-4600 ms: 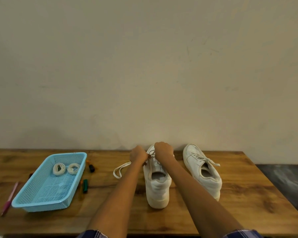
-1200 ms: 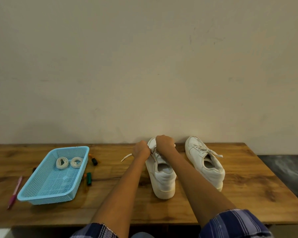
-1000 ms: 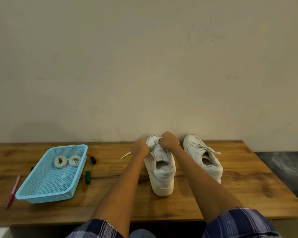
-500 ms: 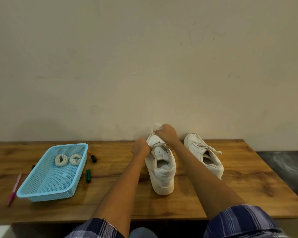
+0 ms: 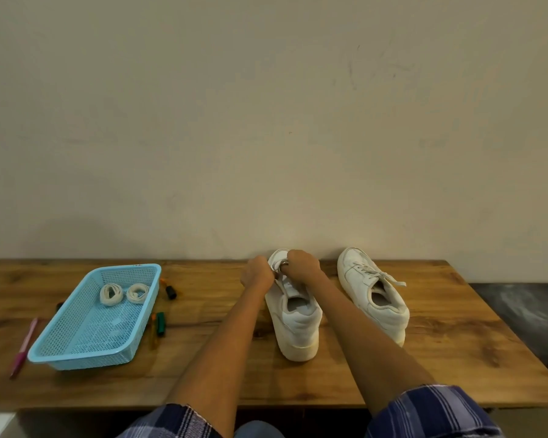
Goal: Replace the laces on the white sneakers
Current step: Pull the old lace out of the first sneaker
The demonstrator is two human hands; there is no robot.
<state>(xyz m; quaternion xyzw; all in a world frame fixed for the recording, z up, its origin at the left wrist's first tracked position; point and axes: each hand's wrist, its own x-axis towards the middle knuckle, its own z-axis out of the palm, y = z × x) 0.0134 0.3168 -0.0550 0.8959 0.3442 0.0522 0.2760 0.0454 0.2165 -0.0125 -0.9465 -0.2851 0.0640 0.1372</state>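
Head view: both hands' fingers point(image 5: 301, 268) pinch the white sneaker point(image 5: 295, 314)'s lace.

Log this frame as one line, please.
stage: unlacing | both hands: left hand, right hand at near sneaker toe lace | far sneaker: laced

Table point(image 5: 456, 327) – knotty wood, slight sheen. Basket point(image 5: 76, 358) – perforated blue plastic. Sneakers point(image 5: 298, 324) matt white, leather-like. Sleeves point(image 5: 431, 412) plaid cloth.
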